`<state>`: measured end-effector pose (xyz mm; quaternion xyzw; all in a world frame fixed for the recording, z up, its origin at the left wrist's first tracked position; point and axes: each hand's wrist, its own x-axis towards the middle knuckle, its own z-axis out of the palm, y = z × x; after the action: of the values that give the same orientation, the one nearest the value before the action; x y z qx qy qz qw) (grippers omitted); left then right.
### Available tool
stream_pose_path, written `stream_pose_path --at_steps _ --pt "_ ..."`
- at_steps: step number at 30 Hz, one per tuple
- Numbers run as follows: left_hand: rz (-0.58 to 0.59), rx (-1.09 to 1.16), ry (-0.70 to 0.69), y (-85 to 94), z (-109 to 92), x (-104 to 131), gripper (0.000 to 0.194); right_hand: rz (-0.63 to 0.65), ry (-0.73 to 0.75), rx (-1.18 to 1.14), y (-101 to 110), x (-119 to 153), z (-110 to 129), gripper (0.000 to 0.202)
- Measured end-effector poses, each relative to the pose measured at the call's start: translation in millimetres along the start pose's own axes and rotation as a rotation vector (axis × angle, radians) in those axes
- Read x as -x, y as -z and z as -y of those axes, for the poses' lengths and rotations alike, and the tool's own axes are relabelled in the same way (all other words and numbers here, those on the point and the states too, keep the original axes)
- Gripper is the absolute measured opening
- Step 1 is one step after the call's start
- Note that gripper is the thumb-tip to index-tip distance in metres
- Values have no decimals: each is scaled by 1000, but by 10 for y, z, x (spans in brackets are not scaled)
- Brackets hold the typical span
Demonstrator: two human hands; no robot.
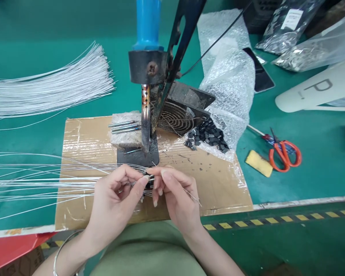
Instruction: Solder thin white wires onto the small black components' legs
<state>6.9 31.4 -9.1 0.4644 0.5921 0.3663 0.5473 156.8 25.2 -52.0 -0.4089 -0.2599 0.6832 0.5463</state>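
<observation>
My left hand [115, 199] is closed in a pinch, thumb and index finger on a thin white wire by a small black block [150, 181]. Right beside it my right hand [178, 191] pinches the wire's end; another thin strand [193, 196] sticks out past its fingers. The fingertips partly cover the block and the wire ends. Several white wires [74, 184] run in from the left under my left hand. Above the hands, a soldering iron [145, 126] with a blue handle points downward in a black clamp, apart from them.
Cardboard [218, 188] lies under the work. Behind it stand a small fan [178, 115] and loose black pieces [209, 134] on bubble wrap [230, 84]. Scissors [284, 155] and a yellow sponge [259, 163] lie right. A large wire bundle [51, 92] lies back left.
</observation>
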Motion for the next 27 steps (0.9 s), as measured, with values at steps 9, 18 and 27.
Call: stream_pose_path --at_steps 9,18,27 --pt "23 -25 32 15 6 7 16 15 -2 25 4 2 18 25" --pt "-38 -78 -15 10 6 -24 17 -44 -10 68 14 11 30 21" --pt "-118 -250 -126 12 34 29 10 -85 -5 99 -39 35 36 6"
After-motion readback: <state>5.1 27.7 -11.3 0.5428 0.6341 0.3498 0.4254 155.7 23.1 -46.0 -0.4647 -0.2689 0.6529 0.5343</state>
